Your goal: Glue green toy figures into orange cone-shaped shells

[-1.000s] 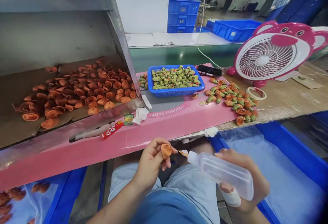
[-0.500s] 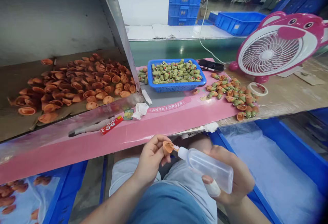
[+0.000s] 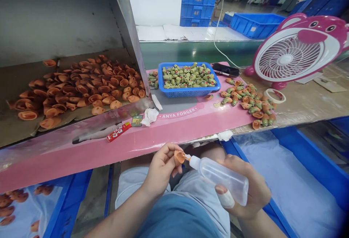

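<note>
Between the thumb and fingers of my left hand point(image 3: 162, 169) is a small orange hollow cup-like piece point(image 3: 179, 157), its opening turned toward the right. My right hand point(image 3: 245, 187) is wrapped round a translucent squeeze bottle point(image 3: 223, 178), tilted so that its narrow tip meets the rim of the orange piece. A white covering wraps one fingertip of my right hand. Both hands are over my lap, in front of the table edge. Behind them on the table, a blue basket point(image 3: 177, 92) holds many small green pieces point(image 3: 188, 76).
Many orange pieces point(image 3: 92, 81) lie in the metal-walled box at left. Orange-and-green pieces point(image 3: 248, 98) are heaped at right, beside a tape roll point(image 3: 275, 95) and a pink fan point(image 3: 286, 58). Blue crates point(image 3: 308, 172) flank my lap below. A red packet point(image 3: 119, 132) lies on the pink mat.
The view has shifted very slightly. The bottle tip still meets the orange piece, and both hands hold nearly the same pose.
</note>
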Demonstrator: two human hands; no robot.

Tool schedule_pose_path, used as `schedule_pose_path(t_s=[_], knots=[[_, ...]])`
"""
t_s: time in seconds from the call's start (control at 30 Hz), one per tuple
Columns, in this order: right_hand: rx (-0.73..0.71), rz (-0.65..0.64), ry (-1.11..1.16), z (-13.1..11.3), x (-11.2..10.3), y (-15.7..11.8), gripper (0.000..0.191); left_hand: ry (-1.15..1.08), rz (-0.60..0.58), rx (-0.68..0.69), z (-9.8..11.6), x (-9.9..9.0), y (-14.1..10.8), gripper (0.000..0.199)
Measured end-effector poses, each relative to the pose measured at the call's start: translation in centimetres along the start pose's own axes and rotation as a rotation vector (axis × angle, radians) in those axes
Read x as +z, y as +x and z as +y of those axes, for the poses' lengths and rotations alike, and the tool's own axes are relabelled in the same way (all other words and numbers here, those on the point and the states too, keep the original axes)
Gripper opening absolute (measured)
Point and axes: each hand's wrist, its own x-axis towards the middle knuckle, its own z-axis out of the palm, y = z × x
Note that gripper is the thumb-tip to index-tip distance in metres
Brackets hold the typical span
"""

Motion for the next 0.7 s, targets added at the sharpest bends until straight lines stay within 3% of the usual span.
schedule_pose_path(t_s=[0.7], knots=[[0.043,-0.055,0.052,0.20,0.30,-0.19,0.029,-0.049,0.060,-0.053,0.19,-0.37,0.53,0.014]])
